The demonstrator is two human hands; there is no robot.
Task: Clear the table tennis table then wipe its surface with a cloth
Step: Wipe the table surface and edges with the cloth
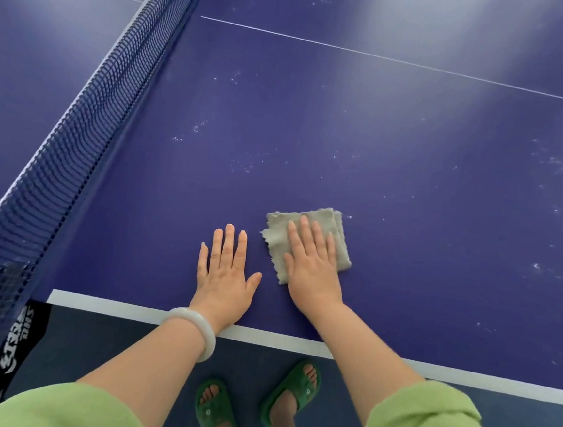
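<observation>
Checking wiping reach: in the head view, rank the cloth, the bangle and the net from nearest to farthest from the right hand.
1. cloth, directly under the right hand, touching it.
2. bangle, worn below the left hand, to the left.
3. net, farthest, far left.

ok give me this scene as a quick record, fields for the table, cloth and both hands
surface: blue table tennis table, pale specks across it
cloth: grey, folded, flat near the white edge line
right hand: flat on the cloth, fingers straight
left hand: flat on bare table beside the cloth, not touching it
net: along the left side
</observation>
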